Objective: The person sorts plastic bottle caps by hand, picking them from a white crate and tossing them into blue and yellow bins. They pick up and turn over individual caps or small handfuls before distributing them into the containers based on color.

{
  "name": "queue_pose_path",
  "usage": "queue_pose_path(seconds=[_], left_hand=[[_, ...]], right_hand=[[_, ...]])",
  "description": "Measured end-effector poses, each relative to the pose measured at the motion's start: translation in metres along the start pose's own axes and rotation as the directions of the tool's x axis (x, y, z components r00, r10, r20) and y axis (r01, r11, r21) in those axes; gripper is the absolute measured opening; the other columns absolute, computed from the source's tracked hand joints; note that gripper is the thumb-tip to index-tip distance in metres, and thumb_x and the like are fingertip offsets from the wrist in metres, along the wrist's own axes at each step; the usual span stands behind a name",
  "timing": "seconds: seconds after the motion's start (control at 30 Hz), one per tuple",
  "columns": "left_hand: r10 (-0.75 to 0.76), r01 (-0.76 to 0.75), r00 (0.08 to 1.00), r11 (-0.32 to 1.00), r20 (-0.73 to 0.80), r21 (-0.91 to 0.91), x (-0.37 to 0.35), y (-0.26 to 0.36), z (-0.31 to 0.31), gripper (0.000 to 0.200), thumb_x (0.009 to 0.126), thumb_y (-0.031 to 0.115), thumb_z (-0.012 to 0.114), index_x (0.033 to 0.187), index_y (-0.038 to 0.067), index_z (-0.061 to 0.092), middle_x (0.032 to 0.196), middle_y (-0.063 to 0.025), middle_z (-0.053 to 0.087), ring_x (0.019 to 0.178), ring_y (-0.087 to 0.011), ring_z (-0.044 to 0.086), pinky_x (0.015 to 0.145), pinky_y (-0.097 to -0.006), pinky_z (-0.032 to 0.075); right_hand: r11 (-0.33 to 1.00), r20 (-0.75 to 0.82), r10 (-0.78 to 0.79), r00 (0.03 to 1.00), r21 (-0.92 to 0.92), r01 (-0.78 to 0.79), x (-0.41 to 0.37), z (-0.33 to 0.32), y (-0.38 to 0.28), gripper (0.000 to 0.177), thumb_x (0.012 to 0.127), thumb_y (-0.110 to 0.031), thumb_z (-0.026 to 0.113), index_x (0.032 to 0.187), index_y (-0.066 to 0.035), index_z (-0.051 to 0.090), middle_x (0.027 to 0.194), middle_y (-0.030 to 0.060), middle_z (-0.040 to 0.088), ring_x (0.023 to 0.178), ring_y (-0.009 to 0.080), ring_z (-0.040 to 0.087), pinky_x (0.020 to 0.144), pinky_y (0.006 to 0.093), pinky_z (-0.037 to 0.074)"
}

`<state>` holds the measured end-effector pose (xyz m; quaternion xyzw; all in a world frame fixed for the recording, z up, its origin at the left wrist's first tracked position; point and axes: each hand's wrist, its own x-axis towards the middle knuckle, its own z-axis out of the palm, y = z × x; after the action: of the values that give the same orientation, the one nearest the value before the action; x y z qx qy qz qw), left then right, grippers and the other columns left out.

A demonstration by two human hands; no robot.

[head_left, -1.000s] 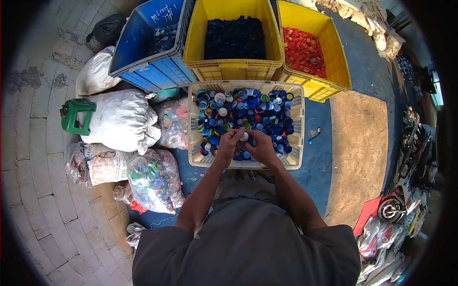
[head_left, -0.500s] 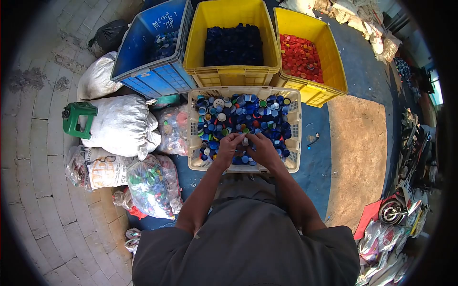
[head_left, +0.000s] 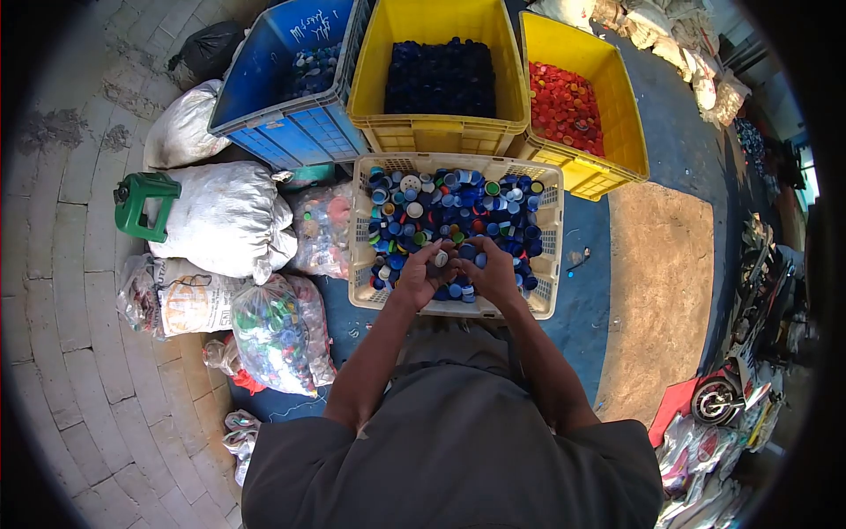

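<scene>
A cream plastic crate (head_left: 360,295) full of mostly blue bottle caps (head_left: 458,207) stands in front of me. Over its near half, my left hand (head_left: 416,280) is turned partly palm up, its fingers closed around a white bottle cap (head_left: 441,258). Close beside it, my right hand (head_left: 495,275) has curved fingers with the thumb and forefinger apart. Blue caps show between those fingers, and they look to be lying in the crate. The undersides of both hands are hidden.
Behind the crate stand a blue bin (head_left: 300,132), a yellow bin (head_left: 441,132) of dark blue caps and another yellow bin (head_left: 608,172) of red caps. White sacks (head_left: 220,220), a green jerrycan (head_left: 145,207) and a clear bag of caps (head_left: 275,339) sit at left.
My hands were together at the fingertips and have moved apart. The white cap now shows clearly in my left hand. The view has shifted slightly.
</scene>
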<state>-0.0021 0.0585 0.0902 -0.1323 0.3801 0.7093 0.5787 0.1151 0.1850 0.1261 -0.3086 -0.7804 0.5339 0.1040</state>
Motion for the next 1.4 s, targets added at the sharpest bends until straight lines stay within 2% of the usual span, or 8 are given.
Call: queue_pose_path(seconds=[0.23, 0.37, 0.53, 0.63, 1.23, 1.33, 1.37, 1.4], left_hand=[[-0.034, 0.048, 0.995, 0.987, 0.093, -0.151, -0.003, 0.001, 0.001, 0.030, 0.095, 0.026, 0.053, 0.113, 0.002, 0.058, 0.102, -0.0088, 0.062, 0.089, -0.0213, 0.064, 0.084, -0.0390, 0.056], [0.001, 0.017, 0.993, 0.987, 0.117, -0.158, -0.008, 0.004, 0.005, 0.030, 0.093, 0.023, 0.053, 0.114, 0.002, 0.057, 0.101, -0.0094, 0.063, 0.094, -0.0230, 0.064, 0.086, -0.0402, 0.055], [0.046, 0.021, 0.981, 0.940, 0.188, -0.339, -0.004, 0.007, 0.001, 0.030, 0.092, 0.023, 0.053, 0.111, 0.001, 0.058, 0.105, -0.0131, 0.063, 0.097, -0.0280, 0.064, 0.087, -0.0418, 0.055], [0.052, 0.018, 0.987, 0.904, 0.152, -0.427, -0.001, 0.012, -0.002, 0.029, 0.092, 0.023, 0.052, 0.109, 0.001, 0.059, 0.102, -0.0138, 0.064, 0.098, -0.0301, 0.063, 0.087, -0.0429, 0.055], [0.107, -0.253, 0.953, 0.791, -0.282, -0.557, 0.026, 0.071, -0.028, 0.041, 0.093, 0.034, 0.048, 0.114, 0.000, 0.053, 0.116, -0.0155, 0.055, 0.111, -0.0307, 0.050, 0.100, -0.0479, 0.040], [0.326, -0.354, 0.933, 0.770, -0.151, -0.530, 0.020, 0.174, 0.008, 0.060, 0.091, 0.041, 0.049, 0.131, -0.003, 0.039, 0.132, -0.0181, 0.044, 0.124, -0.0329, 0.040, 0.110, -0.0484, 0.026], [0.428, -0.368, 0.903, 0.742, -0.026, -0.561, 0.027, 0.215, 0.006, 0.079, 0.091, 0.050, 0.047, 0.141, -0.007, 0.022, 0.144, -0.0242, 0.029, 0.135, -0.0361, 0.028, 0.112, -0.0505, 0.020], [0.492, -0.403, 0.871, 0.715, 0.002, -0.571, 0.014, 0.252, 0.023, 0.090, 0.089, 0.055, 0.048, 0.143, -0.007, 0.010, 0.148, -0.0266, 0.016, 0.139, -0.0367, 0.016, 0.114, -0.0510, 0.015]], right_hand=[[0.993, 0.015, -0.111, 0.994, -0.026, 0.111, 0.003, 0.005, 0.000, 0.042, 0.077, -0.018, 0.078, 0.112, -0.001, 0.062, 0.087, 0.0132, 0.067, 0.072, 0.0178, 0.063, 0.068, 0.0315, 0.050], [0.946, 0.090, 0.059, 0.994, 0.314, -0.084, 0.003, 0.002, -0.006, 0.040, 0.087, -0.026, 0.067, 0.115, 0.002, 0.060, 0.086, 0.0106, 0.066, 0.072, 0.0200, 0.063, 0.067, 0.0304, 0.049], [0.022, 0.488, 0.037, 0.872, 0.872, -0.489, 0.010, -0.011, 0.004, 0.055, 0.098, -0.045, 0.042, 0.123, 0.003, 0.051, 0.095, 0.0117, 0.063, 0.082, 0.0251, 0.062, 0.072, 0.0331, 0.049], [-0.079, 0.422, 0.203, 0.883, 0.906, -0.415, 0.008, -0.016, -0.027, 0.052, 0.099, -0.041, 0.036, 0.125, 0.002, 0.048, 0.108, 0.0161, 0.059, 0.097, 0.0277, 0.059, 0.082, 0.0390, 0.049], [-0.014, 0.374, 0.661, 0.651, 0.873, -0.488, 0.090, 0.074, -0.008, 0.032, 0.092, -0.025, 0.042, 0.107, 0.003, 0.048, 0.103, 0.0162, 0.049, 0.094, 0.0286, 0.049, 0.093, 0.0432, 0.043], [-0.016, 0.402, 0.300, 0.865, 0.909, -0.416, 0.156, 0.079, -0.111, 0.044, 0.093, -0.026, 0.041, 0.118, 0.010, 0.040, 0.115, 0.0220, 0.044, 0.109, 0.0333, 0.044, 0.105, 0.0450, 0.034], [0.292, 0.355, -0.012, 0.935, 0.895, -0.336, 0.190, 0.087, -0.119, 0.063, 0.092, -0.026, 0.043, 0.134, 0.015, 0.023, 0.135, 0.0296, 0.032, 0.127, 0.0402, 0.034, 0.110, 0.0460, 0.027], [0.084, 0.385, -0.028, 0.922, 0.920, -0.382, 0.207, 0.081, -0.162, 0.071, 0.090, -0.026, 0.045, 0.139, 0.013, 0.010, 0.143, 0.0302, 0.018, 0.134, 0.0418, 0.024, 0.112, 0.0464, 0.023]])
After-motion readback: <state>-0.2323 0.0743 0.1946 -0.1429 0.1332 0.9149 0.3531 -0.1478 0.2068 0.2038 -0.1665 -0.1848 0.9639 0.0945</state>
